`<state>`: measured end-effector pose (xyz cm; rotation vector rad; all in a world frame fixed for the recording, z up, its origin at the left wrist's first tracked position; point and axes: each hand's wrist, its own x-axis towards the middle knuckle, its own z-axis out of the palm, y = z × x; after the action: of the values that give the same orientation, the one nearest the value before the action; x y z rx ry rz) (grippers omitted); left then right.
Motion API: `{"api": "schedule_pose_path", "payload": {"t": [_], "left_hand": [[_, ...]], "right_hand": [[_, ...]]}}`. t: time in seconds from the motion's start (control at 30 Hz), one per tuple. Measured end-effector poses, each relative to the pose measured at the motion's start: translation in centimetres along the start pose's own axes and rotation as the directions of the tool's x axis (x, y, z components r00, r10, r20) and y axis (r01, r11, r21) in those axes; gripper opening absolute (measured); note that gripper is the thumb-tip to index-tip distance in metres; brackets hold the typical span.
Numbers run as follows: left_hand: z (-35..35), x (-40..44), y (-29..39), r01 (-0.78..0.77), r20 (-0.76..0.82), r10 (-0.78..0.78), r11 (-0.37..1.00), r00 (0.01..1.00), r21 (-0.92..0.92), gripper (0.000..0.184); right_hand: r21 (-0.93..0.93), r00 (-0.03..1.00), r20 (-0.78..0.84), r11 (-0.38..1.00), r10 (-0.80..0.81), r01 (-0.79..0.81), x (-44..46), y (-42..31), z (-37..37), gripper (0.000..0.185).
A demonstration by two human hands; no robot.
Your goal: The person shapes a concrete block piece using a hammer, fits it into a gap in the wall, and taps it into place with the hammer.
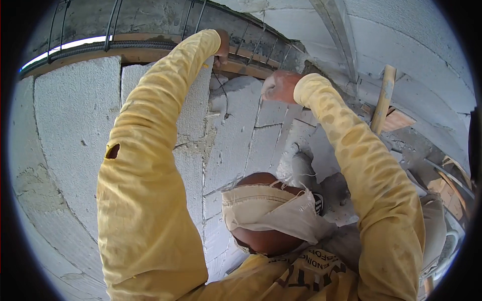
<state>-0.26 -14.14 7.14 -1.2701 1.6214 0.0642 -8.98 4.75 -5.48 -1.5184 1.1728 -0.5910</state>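
Note:
My left hand point(221, 48) reaches up to the wooden board point(251, 68) along the top of the block wall. Its fingers are bent together, and what they hold is hidden. A thin dark wire point(226, 96) hangs just below that hand, in front of the wall. Lower and to the right, my right hand point(281, 86) is closed in a fist close to the board's end. I cannot make out anything in it. Above the board runs a ribbed steel bar point(80, 49), crossed by several thinner tie bars point(110, 25).
Large pale blocks point(80, 105) form the wall ahead. A wooden post point(384, 99) leans at the right, near scrap wood point(397, 120) and rubble. My bent knee point(266, 241), in torn trousers, and a shoe point(319, 204) are below my hands.

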Motion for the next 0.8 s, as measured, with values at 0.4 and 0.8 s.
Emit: {"api": "schedule_pose_path", "payload": {"t": [0.4, 0.8], "left_hand": [[0.8, 4.2, -2.4, -0.098, -0.066, 0.085, 0.971, 0.994, -0.219, 0.072], [-0.1, -1.2, 1.0, -0.021, 0.021, 0.019, 0.992, 1.000, 0.126, 0.027]], "right_hand": [[-0.294, 0.576, 0.334, 0.663, 0.746, -0.689, -23.2, 15.7, -3.5, 0.036], [-0.562, 0.805, -0.074, 0.642, 0.589, -0.522, -41.1, 19.1, 15.6, 0.031]]}}
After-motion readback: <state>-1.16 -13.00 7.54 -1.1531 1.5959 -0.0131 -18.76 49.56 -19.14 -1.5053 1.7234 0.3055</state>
